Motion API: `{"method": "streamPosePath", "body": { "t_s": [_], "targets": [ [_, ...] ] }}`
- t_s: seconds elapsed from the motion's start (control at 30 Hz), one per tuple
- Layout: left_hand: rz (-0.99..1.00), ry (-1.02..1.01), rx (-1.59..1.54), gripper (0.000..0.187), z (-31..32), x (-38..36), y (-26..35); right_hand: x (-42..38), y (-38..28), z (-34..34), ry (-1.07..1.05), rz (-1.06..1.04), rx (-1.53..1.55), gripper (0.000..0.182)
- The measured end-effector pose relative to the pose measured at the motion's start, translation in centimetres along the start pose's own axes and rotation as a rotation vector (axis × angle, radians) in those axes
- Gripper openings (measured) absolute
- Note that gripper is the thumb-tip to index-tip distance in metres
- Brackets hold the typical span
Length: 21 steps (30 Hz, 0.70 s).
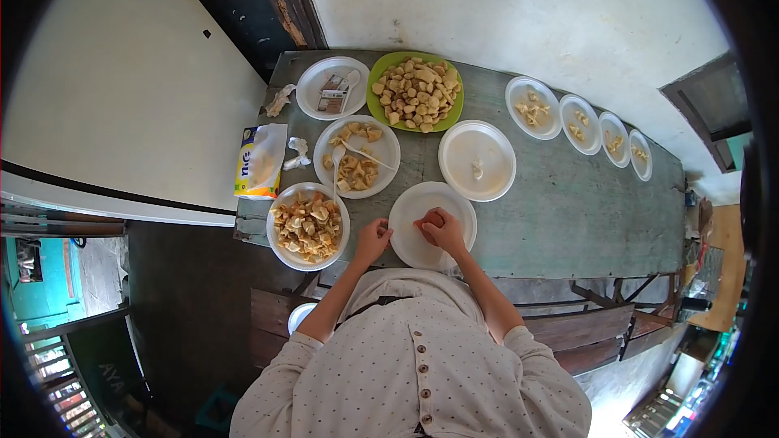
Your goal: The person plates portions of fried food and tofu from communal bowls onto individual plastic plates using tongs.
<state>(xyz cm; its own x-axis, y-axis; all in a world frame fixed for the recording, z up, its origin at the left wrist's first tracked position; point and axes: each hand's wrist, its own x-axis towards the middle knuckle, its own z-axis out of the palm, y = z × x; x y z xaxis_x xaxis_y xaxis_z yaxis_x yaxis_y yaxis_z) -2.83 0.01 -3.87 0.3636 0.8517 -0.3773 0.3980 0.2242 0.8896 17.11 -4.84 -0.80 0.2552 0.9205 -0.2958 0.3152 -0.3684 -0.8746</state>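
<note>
My right hand (444,232) is over a white plate (410,204) at the near edge of the table, fingers closed on a small orange-pink piece of food (428,218). At the plate's left rim, my left hand (373,240) has its fingers curled and pinched on the edge. Left of that hand stands a white bowl of fried golden pieces (307,227). Just beyond lies a plate with dumpling-like pieces and two white spoons (356,156).
A long grey-green table (568,211) carries a green plate heaped with pieces (415,92), a plate with one piece (477,160), a plate with a packet and spoon (332,87), and several small plates (580,123) in a row. A tissue pack (260,161) lies at the left end. Wooden benches (600,332) stand below.
</note>
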Motion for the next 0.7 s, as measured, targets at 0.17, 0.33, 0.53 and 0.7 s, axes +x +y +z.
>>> {"method": "streamPosePath", "body": {
  "t_s": [0.17, 0.33, 0.53, 0.7],
  "targets": [
    [0.009, 0.000, -0.012, 0.022, 0.0, 0.0, -0.1, 0.0, 0.0, 0.1, 0.010, 0.009, 0.019, 0.027],
    [0.024, 0.005, 0.012, 0.021, 0.0, -0.1, 0.2, 0.0, 0.3, 0.2, 0.019, -0.009, 0.012, 0.026],
    [-0.001, -0.003, -0.037, 0.020, 0.1, 0.1, -0.3, 0.1, 0.5, 0.3, 0.026, -0.004, -0.001, 0.025],
    [0.033, 0.000, -0.016, 0.019, 0.1, 0.2, -0.5, 0.1, 0.3, 0.2, 0.017, 0.007, 0.030, 0.024]
  ]
}}
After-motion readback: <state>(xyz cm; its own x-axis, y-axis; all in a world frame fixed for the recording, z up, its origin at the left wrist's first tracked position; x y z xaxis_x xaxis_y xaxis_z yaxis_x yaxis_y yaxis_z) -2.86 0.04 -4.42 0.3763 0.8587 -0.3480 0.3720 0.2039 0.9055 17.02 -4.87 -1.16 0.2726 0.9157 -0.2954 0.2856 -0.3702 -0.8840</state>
